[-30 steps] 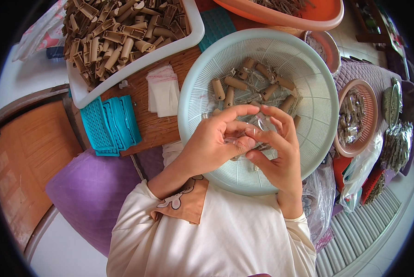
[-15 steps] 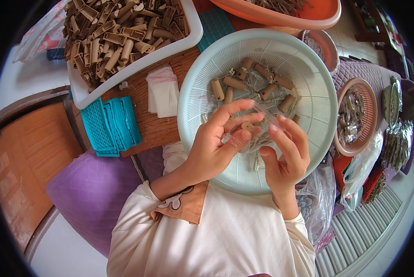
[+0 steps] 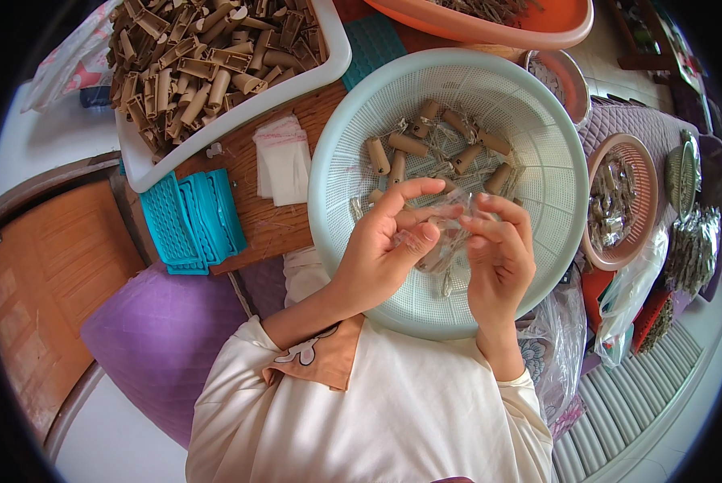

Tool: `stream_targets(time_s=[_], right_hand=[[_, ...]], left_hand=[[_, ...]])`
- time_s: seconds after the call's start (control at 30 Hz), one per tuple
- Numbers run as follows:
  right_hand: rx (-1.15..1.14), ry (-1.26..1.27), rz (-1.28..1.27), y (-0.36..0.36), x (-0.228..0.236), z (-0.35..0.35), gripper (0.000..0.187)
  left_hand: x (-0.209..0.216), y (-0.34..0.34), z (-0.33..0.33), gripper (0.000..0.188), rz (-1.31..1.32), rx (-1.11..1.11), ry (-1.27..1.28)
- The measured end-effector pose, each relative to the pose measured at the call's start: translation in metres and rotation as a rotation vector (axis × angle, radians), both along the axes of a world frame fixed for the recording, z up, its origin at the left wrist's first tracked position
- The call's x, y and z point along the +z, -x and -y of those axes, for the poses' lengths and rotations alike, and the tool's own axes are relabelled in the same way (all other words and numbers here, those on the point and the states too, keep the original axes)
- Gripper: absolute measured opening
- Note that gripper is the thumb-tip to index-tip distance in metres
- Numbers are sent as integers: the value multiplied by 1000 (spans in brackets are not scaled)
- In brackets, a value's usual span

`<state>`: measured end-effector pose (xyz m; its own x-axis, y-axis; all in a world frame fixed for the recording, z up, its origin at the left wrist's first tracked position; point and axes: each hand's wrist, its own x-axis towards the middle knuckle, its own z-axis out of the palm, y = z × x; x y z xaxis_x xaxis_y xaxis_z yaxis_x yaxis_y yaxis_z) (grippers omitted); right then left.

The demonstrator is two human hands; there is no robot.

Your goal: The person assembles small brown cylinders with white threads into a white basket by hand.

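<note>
Head view: our left hand pinches a clear plastic bag, apparently to steady it; our right hand touches it, whether gripping we cannot tell. Below this grip, presumably for catching, sits a pale basket holding brown tubes.

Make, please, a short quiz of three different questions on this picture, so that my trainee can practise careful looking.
1. Multiple choice: over which container are the bare left hand and the bare right hand?
A) a white rectangular plastic tub
B) a pale green round mesh plastic basket
C) an orange round plastic basin

2. True or false: the turquoise patterned plastic trays lie to the left of the pile of thin, whitish, rectangular pieces.

3. Fill in the gap: the short cylindrical pieces lying in the basket are ____ in colour.

Key: 1. B; 2. True; 3. brown.
</note>
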<state>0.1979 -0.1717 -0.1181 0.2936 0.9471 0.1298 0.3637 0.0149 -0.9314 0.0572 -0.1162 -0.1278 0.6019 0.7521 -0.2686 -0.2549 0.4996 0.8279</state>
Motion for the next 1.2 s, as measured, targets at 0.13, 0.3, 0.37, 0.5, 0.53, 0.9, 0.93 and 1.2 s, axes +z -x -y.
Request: stream_targets(time_s=[0.13,0.3,0.37,0.5,0.53,0.9,0.93,1.2], right_hand=[[-149,-83,-546,12,7,-7,46],[133,178,-535,1,5,-6,52],[34,152,-411,5,6,-9,33],[68,244,-244,-4,10,-6,28],[78,295,-224,-4,15,-6,25],[166,110,145,16,17,-13,32],[164,40,278,17,17,-14,30],[222,104,318,11,25,-13,23]], left_hand=[[-6,-2,3,38,87,72,-47],[-10,-9,5,36,72,155,-296],[-7,-8,8,36,36,131,-304],[-9,-10,4,41,-85,281,-533],[-9,-8,3,43,-157,369,-699],[15,7,-24,17,-697,183,-1398],[14,8,-25,17,-697,182,-1398],[-1,35,-51,9,-819,506,-895]])
